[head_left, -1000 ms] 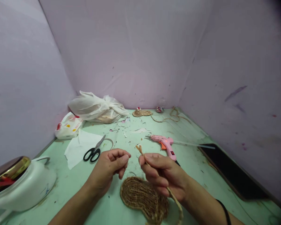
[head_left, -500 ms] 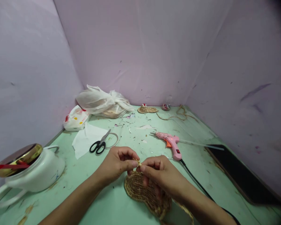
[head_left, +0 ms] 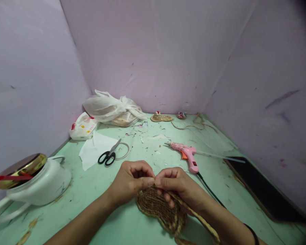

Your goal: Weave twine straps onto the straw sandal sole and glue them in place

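Observation:
A flat woven jute mat [head_left: 158, 211] lies on the green table just under my hands. My left hand [head_left: 131, 182] and my right hand [head_left: 177, 185] meet above its far edge, thumbs and forefingers pinched together on the end of a braided jute cord [head_left: 193, 217]. The cord trails back along my right wrist toward the lower right. The tip of the cord is hidden between my fingertips.
A pink glue gun [head_left: 187, 154] with a black cable lies right of centre. Black scissors [head_left: 107, 157] and white paper [head_left: 95, 149] lie to the left, a white pot with a gold lid [head_left: 30, 180] at far left. A plastic bag [head_left: 112, 109], loose cord [head_left: 193, 124] and a dark tablet [head_left: 257, 187] lie beyond.
My right hand held the cord end up alone; both hands have since come together and now pinch it low over the mat. The view has tilted slightly.

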Available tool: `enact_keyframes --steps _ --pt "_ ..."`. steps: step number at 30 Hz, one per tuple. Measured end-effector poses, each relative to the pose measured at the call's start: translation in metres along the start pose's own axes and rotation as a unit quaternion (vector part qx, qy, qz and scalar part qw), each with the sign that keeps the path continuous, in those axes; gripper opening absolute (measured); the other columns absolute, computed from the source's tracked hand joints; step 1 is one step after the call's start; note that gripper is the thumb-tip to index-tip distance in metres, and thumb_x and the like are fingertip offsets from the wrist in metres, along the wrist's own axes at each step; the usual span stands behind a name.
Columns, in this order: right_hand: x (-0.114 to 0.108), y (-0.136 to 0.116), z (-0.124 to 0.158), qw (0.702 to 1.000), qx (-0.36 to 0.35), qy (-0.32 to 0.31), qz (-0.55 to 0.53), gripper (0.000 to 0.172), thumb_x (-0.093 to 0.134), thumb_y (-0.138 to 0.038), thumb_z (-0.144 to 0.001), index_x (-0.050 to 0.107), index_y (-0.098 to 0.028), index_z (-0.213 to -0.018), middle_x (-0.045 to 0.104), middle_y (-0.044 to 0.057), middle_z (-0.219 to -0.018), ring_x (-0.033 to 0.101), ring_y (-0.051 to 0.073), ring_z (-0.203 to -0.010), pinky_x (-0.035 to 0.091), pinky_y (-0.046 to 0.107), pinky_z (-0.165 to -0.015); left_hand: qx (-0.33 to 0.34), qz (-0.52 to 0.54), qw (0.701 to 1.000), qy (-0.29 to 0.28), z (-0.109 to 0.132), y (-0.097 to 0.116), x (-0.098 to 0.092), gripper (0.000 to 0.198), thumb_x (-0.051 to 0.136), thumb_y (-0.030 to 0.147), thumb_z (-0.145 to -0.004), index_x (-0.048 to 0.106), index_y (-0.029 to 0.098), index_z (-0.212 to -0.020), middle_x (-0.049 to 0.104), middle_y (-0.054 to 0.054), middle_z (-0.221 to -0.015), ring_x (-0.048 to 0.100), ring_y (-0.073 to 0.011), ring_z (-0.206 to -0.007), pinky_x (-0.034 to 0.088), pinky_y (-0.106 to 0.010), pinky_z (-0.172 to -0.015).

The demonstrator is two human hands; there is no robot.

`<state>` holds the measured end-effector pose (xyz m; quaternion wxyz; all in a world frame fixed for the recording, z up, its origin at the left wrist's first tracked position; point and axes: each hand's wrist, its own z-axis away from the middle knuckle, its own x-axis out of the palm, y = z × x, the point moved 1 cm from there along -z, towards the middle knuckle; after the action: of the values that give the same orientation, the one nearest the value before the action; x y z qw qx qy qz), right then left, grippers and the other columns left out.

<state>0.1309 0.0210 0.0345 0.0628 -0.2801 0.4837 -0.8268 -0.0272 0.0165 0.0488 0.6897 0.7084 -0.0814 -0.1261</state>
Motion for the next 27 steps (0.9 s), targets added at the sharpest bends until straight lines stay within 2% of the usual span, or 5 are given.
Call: enact_keyframes --steps 5,11,16,21,27 --pt "0.001 -0.002 0.000 1.000 0.008 0.015 0.022 0.018 0.071 -0.025 -0.058 0.061 -0.011 -0.053 0.058 -0.003 -0.045 0.041 0.002 -0.029 0.029 0.012 -0.028 0.117 -0.157 0.981 -0.008 0.002 0.006 -0.002 0.014 0.057 0.016 -0.075 0.071 0.017 -0.072 0.062 -0.006 -0.069 0.057 -0.0159 -0.064 0.043 -0.026 -0.060" --pt "0.003 -0.002 0.002 0.996 -0.014 0.034 0.082 0.019 0.068 -0.029 -0.059 0.060 -0.014 -0.053 0.050 -0.005 -0.039 0.035 0.002 -0.028 0.026 0.014 -0.027 0.229 -0.357 0.905 -0.024 0.012 -0.004 -0.002 0.024 0.049 0.012 -0.075 0.071 0.018 -0.083 0.063 -0.011 -0.073 0.055 -0.0193 -0.064 0.041 -0.028 -0.059" --pt "0.005 0.000 0.004 0.987 -0.040 0.072 0.137 0.014 0.065 -0.026 -0.057 0.060 -0.015 -0.050 0.040 -0.007 -0.035 0.030 0.003 -0.030 0.023 0.016 -0.030 0.204 -0.393 0.895 -0.061 0.012 -0.002 -0.005 0.019 0.049 0.015 -0.074 0.068 0.020 -0.075 0.060 -0.008 -0.067 0.051 -0.0187 -0.060 0.038 -0.028 -0.058" --pt "0.000 -0.009 0.004 0.977 -0.083 0.153 0.119 0.015 0.066 -0.029 -0.056 0.062 -0.015 -0.053 0.047 -0.004 -0.042 0.033 0.003 -0.030 0.021 0.018 -0.031 0.025 -0.508 0.850 0.136 -0.012 -0.006 -0.047 0.017 0.047 0.016 -0.074 0.063 0.019 -0.067 0.060 -0.009 -0.077 0.055 -0.0219 -0.072 0.038 -0.031 -0.066" --pt "-0.007 -0.012 -0.001 0.977 -0.106 0.170 0.072 0.016 0.065 -0.030 -0.055 0.059 -0.015 -0.054 0.048 -0.004 -0.045 0.032 0.003 -0.030 0.020 0.018 -0.030 -0.012 -0.501 0.846 0.182 -0.026 -0.029 -0.079 0.015 0.054 0.008 -0.057 0.049 0.018 -0.047 0.058 -0.010 -0.068 0.052 -0.0260 -0.078 0.035 -0.031 -0.061"
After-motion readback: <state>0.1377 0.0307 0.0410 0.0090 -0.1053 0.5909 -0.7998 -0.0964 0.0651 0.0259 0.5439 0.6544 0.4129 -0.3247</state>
